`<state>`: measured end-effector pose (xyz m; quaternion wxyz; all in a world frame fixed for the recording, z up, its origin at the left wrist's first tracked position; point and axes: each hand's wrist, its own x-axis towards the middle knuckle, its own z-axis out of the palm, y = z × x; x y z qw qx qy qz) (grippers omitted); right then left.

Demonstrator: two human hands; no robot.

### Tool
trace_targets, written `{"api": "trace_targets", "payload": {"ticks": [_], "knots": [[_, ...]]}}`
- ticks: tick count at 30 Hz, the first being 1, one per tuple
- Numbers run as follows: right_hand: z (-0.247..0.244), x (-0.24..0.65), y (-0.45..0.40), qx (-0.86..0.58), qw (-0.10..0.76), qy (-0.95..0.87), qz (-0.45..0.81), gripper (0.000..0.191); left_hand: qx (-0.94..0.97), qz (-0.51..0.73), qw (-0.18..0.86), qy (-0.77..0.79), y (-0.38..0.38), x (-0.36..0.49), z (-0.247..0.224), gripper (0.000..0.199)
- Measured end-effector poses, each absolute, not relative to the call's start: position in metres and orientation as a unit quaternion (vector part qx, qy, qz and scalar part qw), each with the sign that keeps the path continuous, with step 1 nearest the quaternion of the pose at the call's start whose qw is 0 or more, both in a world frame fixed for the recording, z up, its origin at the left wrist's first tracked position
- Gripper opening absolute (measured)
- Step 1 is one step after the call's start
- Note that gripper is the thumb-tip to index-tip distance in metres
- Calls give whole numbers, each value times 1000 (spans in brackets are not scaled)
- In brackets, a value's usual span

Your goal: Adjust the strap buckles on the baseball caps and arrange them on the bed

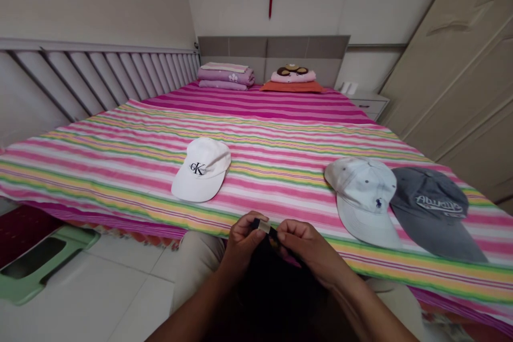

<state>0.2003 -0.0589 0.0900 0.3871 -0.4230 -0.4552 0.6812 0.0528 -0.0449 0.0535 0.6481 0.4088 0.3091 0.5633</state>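
Note:
My left hand (244, 239) pinches one end of a black strap with a pale metal-looking buckle (264, 226). The strap belongs to a black cap (280, 283) that hangs over my lap, its lower part lost in shadow. On the strap's other side, my right hand (303, 246) has thumb and finger closed on the dark band. Beyond my hands, to the left, a white cap (202, 168) with black letters lies on the bed. To the right a pale cap (364, 197) with a small dark emblem overlaps a grey cap (435, 208) with white lettering.
A striped sheet (276, 157) covers the bed, whose near edge meets my knees. Folded purple bedding (226, 76) and a pink and orange stack (294, 79) lie by the headboard (240, 48). Rails (120, 72) line the left side. A green stool (44, 262) stands on the tiled floor.

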Motion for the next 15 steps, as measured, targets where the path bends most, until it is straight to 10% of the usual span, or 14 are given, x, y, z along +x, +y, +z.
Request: {"api": "trace_targets", "payload": {"ticks": [15], "knots": [[87, 198, -59, -356, 469, -342, 732, 24, 398, 520, 701, 284, -49, 56, 58, 18]]}}
